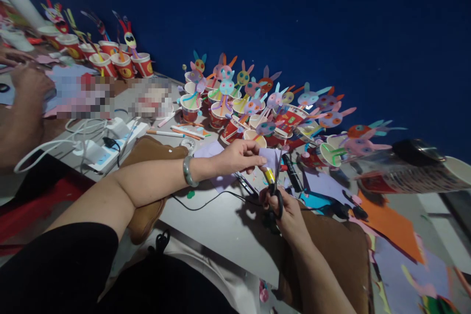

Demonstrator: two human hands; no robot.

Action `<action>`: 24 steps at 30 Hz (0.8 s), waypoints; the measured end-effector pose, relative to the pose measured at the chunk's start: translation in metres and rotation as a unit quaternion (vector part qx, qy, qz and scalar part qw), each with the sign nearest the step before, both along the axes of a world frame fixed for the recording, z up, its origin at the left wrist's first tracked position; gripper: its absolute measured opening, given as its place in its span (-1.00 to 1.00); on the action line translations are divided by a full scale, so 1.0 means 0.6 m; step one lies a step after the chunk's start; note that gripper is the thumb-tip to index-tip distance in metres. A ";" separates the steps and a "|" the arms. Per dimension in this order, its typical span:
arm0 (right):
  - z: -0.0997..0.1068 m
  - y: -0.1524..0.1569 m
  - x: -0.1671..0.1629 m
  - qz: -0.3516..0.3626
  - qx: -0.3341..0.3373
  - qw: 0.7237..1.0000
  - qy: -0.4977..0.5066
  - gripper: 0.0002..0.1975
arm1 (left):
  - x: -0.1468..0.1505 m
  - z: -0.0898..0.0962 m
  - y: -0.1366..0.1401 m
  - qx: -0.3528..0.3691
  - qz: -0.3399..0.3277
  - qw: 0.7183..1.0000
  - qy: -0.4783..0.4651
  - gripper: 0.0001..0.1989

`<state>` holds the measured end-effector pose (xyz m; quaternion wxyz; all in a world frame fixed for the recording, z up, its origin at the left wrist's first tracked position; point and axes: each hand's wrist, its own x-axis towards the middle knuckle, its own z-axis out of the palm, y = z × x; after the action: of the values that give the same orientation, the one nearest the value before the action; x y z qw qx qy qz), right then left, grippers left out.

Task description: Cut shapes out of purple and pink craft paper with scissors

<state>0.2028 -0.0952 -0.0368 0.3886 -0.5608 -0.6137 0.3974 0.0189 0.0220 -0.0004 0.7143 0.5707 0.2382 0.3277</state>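
My left hand (241, 156) pinches a small piece of purple paper (271, 158) between thumb and fingers. In my right hand (289, 213) is a pair of black-handled scissors (274, 191), my fingers through the loops. The blades point up and away, against the right part of the paper; whether they are parted is hard to see. Just behind lie a black marker (293, 175) and a yellow-labelled item partly hidden by the scissors. Beyond my hands stand several red paper cups (221, 117) holding paper rabbit heads (225, 83) on stems.
At left are a white power strip (121, 144) with cables and another person's hand (31, 78). Brown cushions (329, 250) lie under my arms. Orange paper (392, 225), purple sheets and a clear container with stacked cups (412, 174) are at right. A dark blue partition (294, 19) rises behind.
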 end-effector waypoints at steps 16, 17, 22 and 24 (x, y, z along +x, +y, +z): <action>0.004 -0.009 -0.008 -0.012 0.004 1.000 -0.001 -0.60 | 0.000 0.003 -0.001 -0.020 -0.006 1.000 -0.010 -0.80; 0.004 -0.009 -0.008 -0.009 0.008 1.000 -0.002 -0.59 | 0.000 0.004 -0.001 -0.020 -0.008 1.000 -0.009 -0.81; 0.003 -0.008 -0.007 0.002 0.033 0.999 0.001 -0.53 | 0.000 0.003 -0.001 -0.026 -0.019 0.999 -0.005 -0.77; 0.002 -0.008 -0.006 0.004 0.035 0.999 -0.001 -0.51 | 0.001 0.002 -0.002 -0.034 -0.023 0.999 -0.011 -0.72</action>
<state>0.1994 -0.1002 -0.0356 0.4056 -0.5450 -0.6299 0.3764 0.0193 0.0208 0.0006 0.7433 0.5476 0.2284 0.3090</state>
